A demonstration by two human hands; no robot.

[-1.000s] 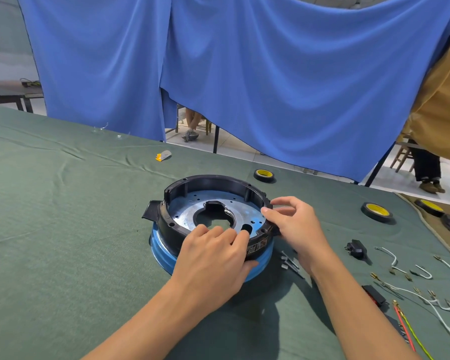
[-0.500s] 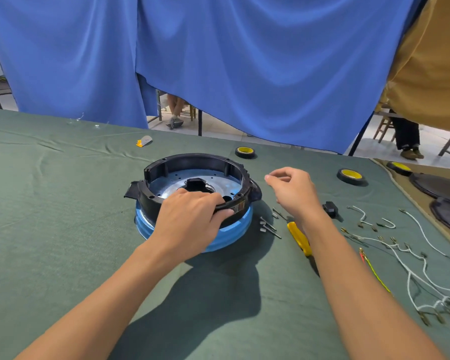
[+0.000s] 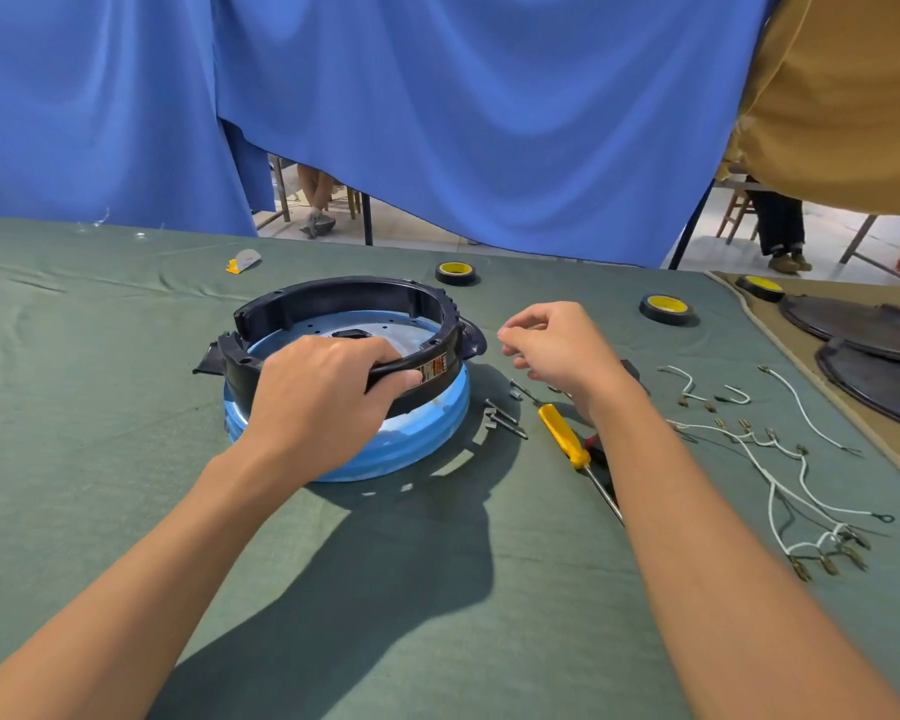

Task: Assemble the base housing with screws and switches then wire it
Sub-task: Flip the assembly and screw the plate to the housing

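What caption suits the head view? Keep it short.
Left hand grips the black housing ring; right hand hovers near loose screws.

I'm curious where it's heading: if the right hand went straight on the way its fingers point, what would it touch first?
Most likely the side tab of the black housing; the right hand points left at it, though depth is unclear.

Bright strong daylight from above and the far left; hard dark shadow of the left forearm [image 3: 178,537] and base housing [image 3: 344,296] falls near-right on the green tabletop [image 3: 74,407]. Floor beyond the blue curtain [image 3: 489,122] is near blown out. Mild sheen on the housing's blue rim. Wide-angle stretch at the bottom corners, far tabletop edge bows. Focus mostly sharp
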